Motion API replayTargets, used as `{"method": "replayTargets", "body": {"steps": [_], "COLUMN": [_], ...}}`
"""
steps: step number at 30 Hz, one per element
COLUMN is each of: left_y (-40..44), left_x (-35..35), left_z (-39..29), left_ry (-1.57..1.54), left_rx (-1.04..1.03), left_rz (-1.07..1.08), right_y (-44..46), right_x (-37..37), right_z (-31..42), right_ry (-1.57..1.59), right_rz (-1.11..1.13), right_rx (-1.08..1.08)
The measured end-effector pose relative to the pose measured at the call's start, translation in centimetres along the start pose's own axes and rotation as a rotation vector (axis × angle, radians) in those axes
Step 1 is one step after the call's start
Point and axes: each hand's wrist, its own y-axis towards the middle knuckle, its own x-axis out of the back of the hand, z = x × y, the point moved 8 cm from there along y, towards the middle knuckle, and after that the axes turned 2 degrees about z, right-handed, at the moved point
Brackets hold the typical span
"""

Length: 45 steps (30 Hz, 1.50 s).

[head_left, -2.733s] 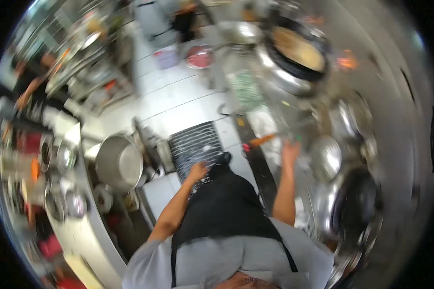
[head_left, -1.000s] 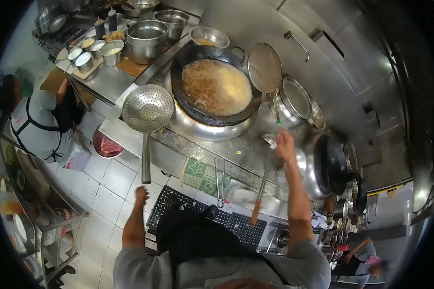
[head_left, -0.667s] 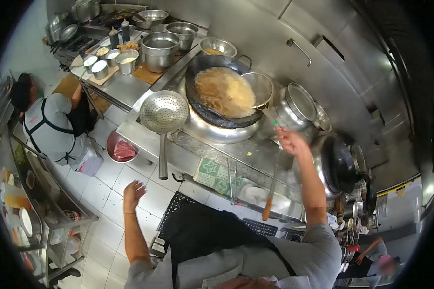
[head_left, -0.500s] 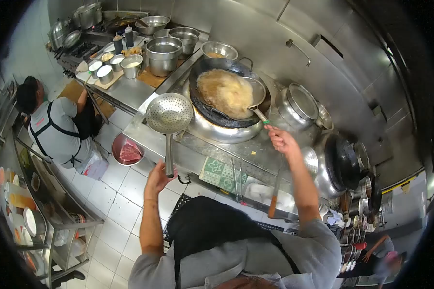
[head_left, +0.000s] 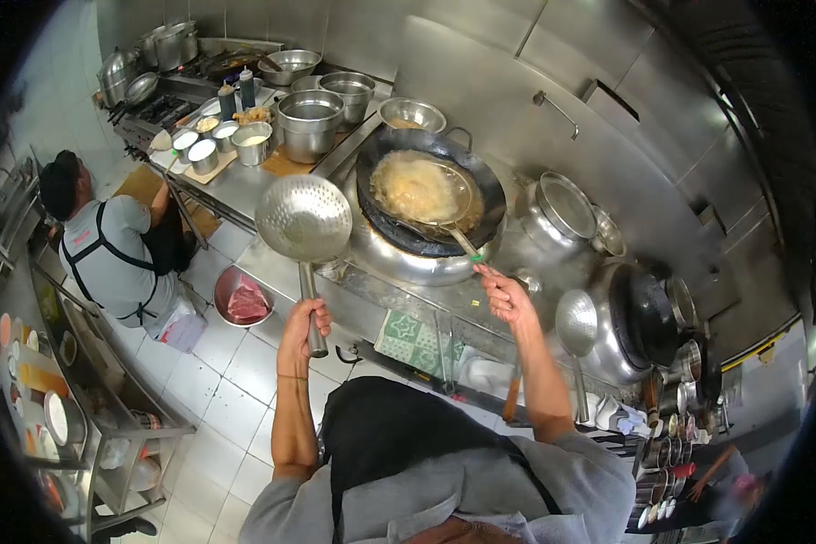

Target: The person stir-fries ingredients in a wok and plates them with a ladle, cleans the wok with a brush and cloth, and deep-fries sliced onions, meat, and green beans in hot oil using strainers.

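My left hand [head_left: 305,332] is wrapped round the handle of a big perforated skimmer [head_left: 303,218], raised over the counter's front edge left of the wok. A black wok [head_left: 491,181] sits on the round steel burner ring, full of bubbling oil with pale frying food [head_left: 408,186] in it. With its fingers closed, my right hand [head_left: 508,297] grips the handle of a wire-mesh strainer [head_left: 463,189], green-banded near my fingers. The strainer's mesh bowl lies in the oil at the right of the food, partly hidden by foam.
Metal pots [head_left: 310,136] and sauce bottles stand on the left counter. A bowl of raw meat [head_left: 247,301] is on the floor, near a crouching co-worker [head_left: 118,236]. Stacked woks [head_left: 639,313] and another perforated skimmer [head_left: 577,323] are at right. A patterned green cloth [head_left: 412,337] lies at the front edge.
The strainer has moved left and deeper into the wok, my right hand coming down and left with it. My left hand has closed round the skimmer handle; the skimmer has shifted slightly left.
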Motion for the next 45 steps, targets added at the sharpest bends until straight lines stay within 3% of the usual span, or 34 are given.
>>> {"method": "replayTargets", "body": {"steps": [5, 12, 14, 16, 18, 20, 23, 27, 28, 31, 34, 36, 38, 39, 41, 45], "left_y": [-2.4, 6.7, 9.1, 10.2, 11.4, 13.4, 14.6, 13.1, 12.2, 10.0, 7.7, 5.3, 3.5, 2.6, 1.2, 1.5], "left_x": [-7.4, -13.5, -15.4, -17.5, -19.3, -19.6, -20.2, -18.7, -18.4, -16.7, -13.4, -11.0, -8.5, -7.0, -4.4, 0.9], "left_z": [-5.2, -6.4, -5.3, -4.5, -2.4, -1.1, 0.9, 0.7, 0.4, -2.0, -5.1, -5.7, -5.2, -5.2, -4.9, -2.2], "left_ry": [0.393, 0.690, 0.736, 0.700, 0.521, 0.457, 0.056, -0.199, -0.199, -0.095, 0.111, 0.116, 0.098, 0.096, 0.092, -0.048], "left_rx": [-0.160, -0.268, -0.162, -0.151, 0.027, 0.092, 0.286, 0.426, 0.437, 0.364, 0.112, 0.092, 0.120, 0.069, 0.014, 0.027], "left_rz": [-0.084, -0.113, -0.054, -0.047, 0.098, 0.133, 0.281, 0.359, 0.350, 0.311, 0.204, 0.142, 0.116, 0.065, 0.003, -0.003], "right_y": [-0.7, -3.2, -4.5, -5.6, -5.2, -5.5, -6.0, -6.8, -6.6, -5.5, -3.3, -3.6, -2.4, -2.8, -3.3, -5.9], "right_x": [-0.9, -2.1, -3.1, -4.4, -4.4, -4.9, -5.2, -4.4, -3.9, -1.5, 2.3, 2.3, 3.7, 3.9, 3.0, -0.5], "right_z": [-1.6, 0.8, 2.7, 4.3, 5.9, 7.7, 10.5, 12.6, 12.5, 14.1, 15.0, 14.6, 12.8, 13.0, 10.5, 8.4], "right_ry": [0.025, -0.123, -0.177, -0.210, -0.221, -0.487, -0.576, -0.714, -0.705, -1.062, -1.261, -1.204, -0.994, -0.993, -0.614, -0.501], "right_rz": [0.042, -0.014, -0.043, 0.001, -0.029, -0.239, -0.335, -0.401, -0.409, -0.524, -0.631, -0.661, -0.485, -0.484, -0.270, -0.223], "right_rx": [0.062, 0.206, 0.250, 0.231, 0.231, 0.361, 0.477, 0.452, 0.444, 0.573, 0.645, 0.536, 0.259, 0.250, -0.035, -0.142]}}
